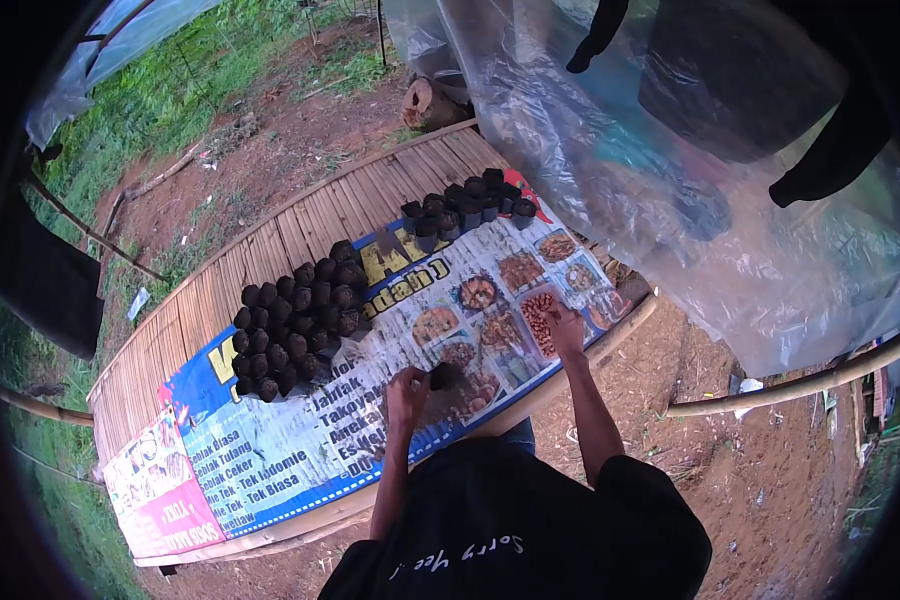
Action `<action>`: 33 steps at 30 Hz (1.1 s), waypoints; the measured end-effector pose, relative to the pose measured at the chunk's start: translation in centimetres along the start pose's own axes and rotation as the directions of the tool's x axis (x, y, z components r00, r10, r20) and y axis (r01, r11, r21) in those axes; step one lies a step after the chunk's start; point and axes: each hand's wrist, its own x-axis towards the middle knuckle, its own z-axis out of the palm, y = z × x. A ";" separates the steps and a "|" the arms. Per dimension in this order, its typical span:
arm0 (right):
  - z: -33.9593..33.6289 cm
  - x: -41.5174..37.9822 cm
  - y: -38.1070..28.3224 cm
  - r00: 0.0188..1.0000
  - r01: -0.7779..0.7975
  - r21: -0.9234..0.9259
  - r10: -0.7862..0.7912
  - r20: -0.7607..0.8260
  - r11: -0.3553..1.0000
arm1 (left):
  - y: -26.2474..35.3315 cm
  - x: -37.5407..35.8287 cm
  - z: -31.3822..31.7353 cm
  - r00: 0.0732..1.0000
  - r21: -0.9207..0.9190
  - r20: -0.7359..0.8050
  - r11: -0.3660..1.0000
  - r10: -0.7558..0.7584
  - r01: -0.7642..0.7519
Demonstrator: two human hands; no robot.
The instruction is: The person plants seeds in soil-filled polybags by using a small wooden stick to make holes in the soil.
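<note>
My left hand (407,391) is at the near edge of the banner, its fingers closed against the side of a small black planting bag (445,376). My right hand (567,327) reaches down over a shallow, pale pinkish container (548,349) of reddish-brown seeds (538,318). Its fingers are bent together at the seeds; whatever they hold is too small to make out. Left of my left hand, a dense group of soil-filled black planting bags (295,320) stands upright in rows. A smaller group of such bags (450,212) stands at the far edge.
A printed banner (270,480) covers much of the bamboo-slat table (270,250). Clear plastic sheeting (610,180) hangs at the right, with dark cloth pieces before it. A bamboo pole (790,385) crosses the right side. Bare soil and green plants lie beyond.
</note>
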 end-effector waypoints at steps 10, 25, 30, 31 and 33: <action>0.8 0.7 1.6 0.988 0.144 -0.048 -0.147 -0.055 0.988 | 0.3 0.0 -0.2 0.999 0.023 0.032 1.000 -0.011 0.010; 4.0 3.9 3.3 0.981 0.089 -0.257 -0.040 0.190 0.962 | 0.4 -0.1 -0.3 1.000 0.020 0.015 1.000 -0.013 0.012; 4.3 2.5 2.3 0.968 0.164 -0.323 -0.088 0.235 0.932 | 0.2 -0.1 -0.3 1.000 0.012 0.021 1.000 -0.011 0.011; 4.4 2.3 2.4 0.968 0.164 -0.322 -0.089 0.237 0.932 | 0.3 -0.1 -0.3 1.000 -0.002 0.026 1.000 -0.006 0.007; 4.5 2.0 2.6 0.965 0.203 -0.307 -0.136 0.225 0.930 | 0.2 -0.1 -0.3 1.000 0.005 0.025 1.000 -0.003 0.003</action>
